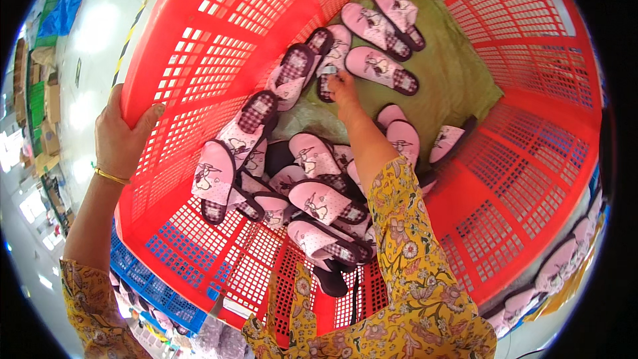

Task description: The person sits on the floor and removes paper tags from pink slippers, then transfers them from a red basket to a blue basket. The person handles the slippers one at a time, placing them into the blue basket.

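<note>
My left hand (123, 131) is closed over the rim of a large red plastic basket (143, 70), with the thumb on the inner side. Deep inside the basket, my right hand (343, 89) pinches the heel end of a pink slipper (337, 45) with a dark checked insole and a small white tag. Part of that slipper lies behind its neighbours. Beside it on the left rests a similar slipper (292, 70); to the right lies another pink slipper (377, 66), printed with a cartoon figure. My right forearm hides some slippers below.
Several more pink slippers (318, 201) are heaped on the near side of the basket. A greenish-brown sheet (452, 60) lines its bottom. Outside, a blue crate (166, 276) stands at lower left, slippers (557, 264) lie at lower right, and boxes (50, 136) line the far left.
</note>
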`<state>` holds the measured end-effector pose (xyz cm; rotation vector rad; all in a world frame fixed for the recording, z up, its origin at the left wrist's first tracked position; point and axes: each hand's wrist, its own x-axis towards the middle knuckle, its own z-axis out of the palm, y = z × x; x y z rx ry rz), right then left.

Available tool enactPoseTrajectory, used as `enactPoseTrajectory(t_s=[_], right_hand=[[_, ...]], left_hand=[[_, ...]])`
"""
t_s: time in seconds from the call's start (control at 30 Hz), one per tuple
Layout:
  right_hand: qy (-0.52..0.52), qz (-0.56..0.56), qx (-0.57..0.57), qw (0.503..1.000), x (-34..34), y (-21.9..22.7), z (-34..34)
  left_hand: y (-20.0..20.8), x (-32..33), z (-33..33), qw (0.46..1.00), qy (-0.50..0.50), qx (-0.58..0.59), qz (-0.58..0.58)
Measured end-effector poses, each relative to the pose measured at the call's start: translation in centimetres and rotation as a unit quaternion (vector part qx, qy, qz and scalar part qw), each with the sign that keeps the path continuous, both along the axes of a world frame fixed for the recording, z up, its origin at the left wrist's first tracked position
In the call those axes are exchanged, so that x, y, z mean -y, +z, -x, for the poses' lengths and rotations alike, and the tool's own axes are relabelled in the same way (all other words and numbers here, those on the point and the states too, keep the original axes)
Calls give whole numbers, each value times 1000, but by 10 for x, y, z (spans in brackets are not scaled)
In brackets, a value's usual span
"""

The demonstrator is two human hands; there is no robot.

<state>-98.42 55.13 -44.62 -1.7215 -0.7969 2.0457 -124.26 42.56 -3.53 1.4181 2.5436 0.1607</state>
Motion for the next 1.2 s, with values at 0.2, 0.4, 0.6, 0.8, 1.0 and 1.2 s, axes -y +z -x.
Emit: enactPoseTrajectory(t_s=[0.2, 0.4, 0.6, 0.8, 1.0, 1.2], right_hand=[[-164, -28, -96, 981, -28, -41, 60], [-351, -33, -142, 925, -50, -37, 47], [-252, -92, -69, 961, 18, 107, -32], [-89, -84, 18, 992, 143, 256, -118], [-154, 258, 49, 952, 295, 237, -160], [-153, 289, -8, 945, 317, 145, -146]], left_hand=[[1, -1, -5, 1000, -5, -7, -8], [0, -8, -10, 1000, 28, 2, 2], [3, 3, -1, 1000, 8, 11, 25], [4, 3, 3, 994, -7, -77, 80], [3, -4, 4, 986, -26, -104, 124], [3, 1, 5, 989, -39, -118, 81]])
